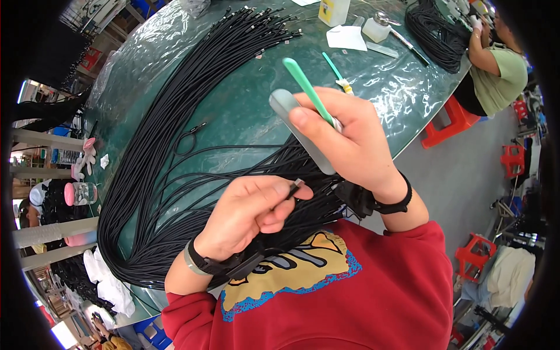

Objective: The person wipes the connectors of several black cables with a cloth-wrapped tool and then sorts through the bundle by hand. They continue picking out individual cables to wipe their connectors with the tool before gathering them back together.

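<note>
So our left hand (pixel 248 204) is pinching a small plug (pixel 296 187), held up over the black cables (pixel 154 134) on the green table (pixel 233 111), while our right hand (pixel 353 131) is closed round a green stick (pixel 307 86) and a flat grey strip (pixel 306 140). We'd keep the plug's shiny end poking clear and steady, and not let the strip slip

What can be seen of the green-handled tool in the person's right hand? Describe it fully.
The green-handled tool is slim and mint green, smooth like plastic, with a rounded free end. It slants toward the picture's upper left, gripped near its other end by the right hand. A small pale part shows by the fingers; the working tip is hidden. A greyish strip sits in the same hand; whether they touch is unclear.
</note>
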Demonstrator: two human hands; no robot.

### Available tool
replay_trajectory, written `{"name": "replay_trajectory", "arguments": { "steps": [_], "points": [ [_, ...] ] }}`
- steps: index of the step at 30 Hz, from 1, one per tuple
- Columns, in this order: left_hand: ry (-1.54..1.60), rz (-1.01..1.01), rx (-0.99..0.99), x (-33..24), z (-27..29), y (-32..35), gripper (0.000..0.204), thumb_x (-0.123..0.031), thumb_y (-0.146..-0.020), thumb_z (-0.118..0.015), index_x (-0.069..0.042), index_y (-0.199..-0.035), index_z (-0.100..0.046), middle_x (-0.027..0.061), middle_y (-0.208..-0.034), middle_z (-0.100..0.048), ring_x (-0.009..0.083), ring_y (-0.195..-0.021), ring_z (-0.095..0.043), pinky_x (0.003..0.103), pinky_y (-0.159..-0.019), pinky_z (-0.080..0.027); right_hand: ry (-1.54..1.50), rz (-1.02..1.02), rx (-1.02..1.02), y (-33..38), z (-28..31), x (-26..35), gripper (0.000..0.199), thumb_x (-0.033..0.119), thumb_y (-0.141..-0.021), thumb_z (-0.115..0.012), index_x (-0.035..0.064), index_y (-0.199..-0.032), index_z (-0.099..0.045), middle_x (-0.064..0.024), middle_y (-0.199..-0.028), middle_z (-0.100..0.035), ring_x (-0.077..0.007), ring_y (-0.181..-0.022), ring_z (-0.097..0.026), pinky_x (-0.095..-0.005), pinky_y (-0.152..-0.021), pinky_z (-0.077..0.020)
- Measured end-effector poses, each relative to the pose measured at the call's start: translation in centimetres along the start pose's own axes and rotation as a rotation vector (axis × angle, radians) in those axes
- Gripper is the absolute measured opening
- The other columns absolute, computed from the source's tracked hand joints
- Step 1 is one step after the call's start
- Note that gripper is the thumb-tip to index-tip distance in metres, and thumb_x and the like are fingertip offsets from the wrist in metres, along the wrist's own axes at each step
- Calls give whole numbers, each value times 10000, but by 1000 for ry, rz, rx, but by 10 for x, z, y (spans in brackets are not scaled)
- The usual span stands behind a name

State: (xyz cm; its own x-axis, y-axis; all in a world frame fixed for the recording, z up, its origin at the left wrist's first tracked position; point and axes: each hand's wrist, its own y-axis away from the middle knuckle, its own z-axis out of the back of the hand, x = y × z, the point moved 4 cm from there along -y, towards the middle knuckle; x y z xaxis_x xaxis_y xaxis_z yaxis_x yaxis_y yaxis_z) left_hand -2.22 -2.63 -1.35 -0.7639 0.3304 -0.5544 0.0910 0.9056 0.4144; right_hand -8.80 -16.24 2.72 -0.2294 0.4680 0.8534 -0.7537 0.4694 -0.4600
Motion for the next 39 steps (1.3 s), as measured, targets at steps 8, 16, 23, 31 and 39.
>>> {"name": "replay_trajectory", "arguments": {
  "steps": [8,16,23,31,39],
  "points": [
    [-533,-524,-368,-17,-7,9,113,10,-773,-571,42,-880,-554,41,-710,-558,82,-618,-527,174,-502,-402,-43,-21,87,26,9,2,188,77,-798,-560,-21,-956,-584,-45,-680,-528,-106,-593,-479,-225,-524,-365],
    [-489,-623,-318,-14,-7,9,120,59,-776,-566,38,-894,-549,23,-781,-583,39,-677,-534,165,-601,-425,115,91,175,32,-5,9,222,40,-745,-578,-17,-959,-586,-69,-652,-506,-156,-549,-468,-253,-490,-351],
    [-609,-545,-286,-7,-12,9,110,60,-774,-566,40,-880,-545,18,-785,-582,31,-690,-529,162,-614,-425,182,156,80,-3,-16,6,213,28,-741,-576,-9,-950,-588,-73,-617,-475,-167,-525,-451,-269,-463,-340],
    [-599,-580,-336,-10,-8,10,109,65,-751,-580,28,-846,-544,6,-731,-568,26,-624,-501,170,-559,-404,124,159,83,13,-12,12,168,46,-771,-560,0,-930,-593,-65,-613,-477,-160,-521,-445,-267,-464,-338],
    [-1490,-1022,-520,-18,-31,17,178,72,-651,-638,8,-802,-570,80,-636,-524,114,-509,-489,224,-440,-385,88,8,3,0,-11,4,155,91,-804,-544,-18,-899,-599,-81,-627,-508,-153,-544,-473,-258,-478,-355]
  ]
}}
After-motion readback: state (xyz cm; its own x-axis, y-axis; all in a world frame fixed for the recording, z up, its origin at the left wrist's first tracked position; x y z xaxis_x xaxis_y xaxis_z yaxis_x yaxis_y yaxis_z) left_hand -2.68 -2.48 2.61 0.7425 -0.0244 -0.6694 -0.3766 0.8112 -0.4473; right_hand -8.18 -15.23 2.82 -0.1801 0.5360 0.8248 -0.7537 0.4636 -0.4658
